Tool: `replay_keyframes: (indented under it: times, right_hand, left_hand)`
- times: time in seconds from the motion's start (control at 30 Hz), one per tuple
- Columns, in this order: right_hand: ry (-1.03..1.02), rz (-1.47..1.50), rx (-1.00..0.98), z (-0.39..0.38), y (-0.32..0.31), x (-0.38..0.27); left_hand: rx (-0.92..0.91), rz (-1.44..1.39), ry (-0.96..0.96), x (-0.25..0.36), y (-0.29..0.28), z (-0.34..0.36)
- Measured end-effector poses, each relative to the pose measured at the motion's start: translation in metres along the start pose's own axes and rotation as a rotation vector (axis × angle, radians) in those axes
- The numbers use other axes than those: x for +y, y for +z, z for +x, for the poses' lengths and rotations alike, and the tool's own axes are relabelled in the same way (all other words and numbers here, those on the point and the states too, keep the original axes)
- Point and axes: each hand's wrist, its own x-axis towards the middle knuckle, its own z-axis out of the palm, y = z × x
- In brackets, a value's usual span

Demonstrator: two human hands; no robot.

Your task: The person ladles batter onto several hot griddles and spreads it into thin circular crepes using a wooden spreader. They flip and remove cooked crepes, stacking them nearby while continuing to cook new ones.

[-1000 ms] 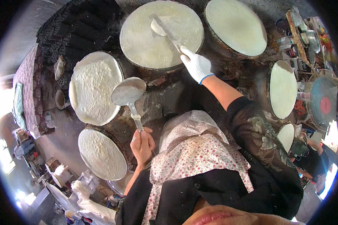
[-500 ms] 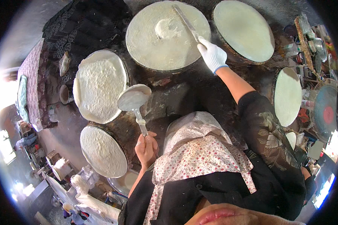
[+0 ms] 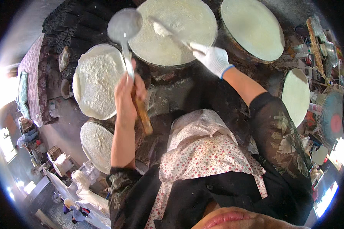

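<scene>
My left hand point(image 3: 125, 95) is closed round the handle of a metal ladle point(image 3: 125, 24), which has a wooden end. The ladle's round bowl is raised beside the far middle griddle and slightly blurred. In a white knit glove, my right hand point(image 3: 213, 61) grips a long flat scraper point(image 3: 174, 35). Its blade reaches over the pale batter layer point(image 3: 172, 49) on that round griddle, close to a small batter mound point(image 3: 161, 29). To the left, a rough whitish flatbread point(image 3: 99, 82) covers another griddle, its edge hanging past the rim.
More batter-covered griddles stand at the far right point(image 3: 252, 30), right point(image 3: 296, 97) and lower left point(image 3: 97, 147). Dark stacked perforated blocks point(image 3: 78, 24) rise at the far left. A fan point(image 3: 332, 118) is at the right edge. Another person point(image 3: 76, 213) shows small at the lower left.
My left hand has swung up and forward with the ladle, from beside the apron to the far griddle. The scraper has swept left to the batter mound, which looks smaller.
</scene>
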Motion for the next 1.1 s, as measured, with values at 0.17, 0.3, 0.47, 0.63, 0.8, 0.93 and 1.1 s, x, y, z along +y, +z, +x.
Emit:
replay_keyframes:
  times: [0.17, 0.3, 0.47, 0.63, 0.8, 0.93, 1.1]
  right_hand:
    - [-0.063, 0.318, 0.236, -0.066, 0.022, 0.025]
    - [0.226, 0.099, 0.026, -0.078, 0.018, 0.02]
    - [0.377, 0.379, -0.019, -0.058, 0.012, -0.007]
    - [0.298, 0.487, -0.162, -0.053, 0.019, -0.027]
    - [0.45, 1.07, -0.246, -0.069, -0.032, -0.06]
    - [0.331, 1.08, 0.027, -0.081, -0.098, -0.085]
    - [0.376, 1.027, 0.035, -0.049, -0.076, -0.081]
  left_hand:
    - [0.043, -0.126, -0.043, -0.012, 0.008, 0.074]
    - [0.118, -0.18, -0.114, -0.034, 0.015, 0.06]
    - [0.236, -0.264, -0.186, -0.049, 0.03, 0.036]
    - [0.325, -0.518, -0.4, -0.056, 0.046, 0.039]
    - [-0.015, -1.462, -0.507, -0.011, 0.038, 0.014]
    - [-0.142, -1.065, -0.163, 0.02, 0.045, -0.033]
    - [0.047, -1.108, -0.245, 0.022, 0.047, -0.016]
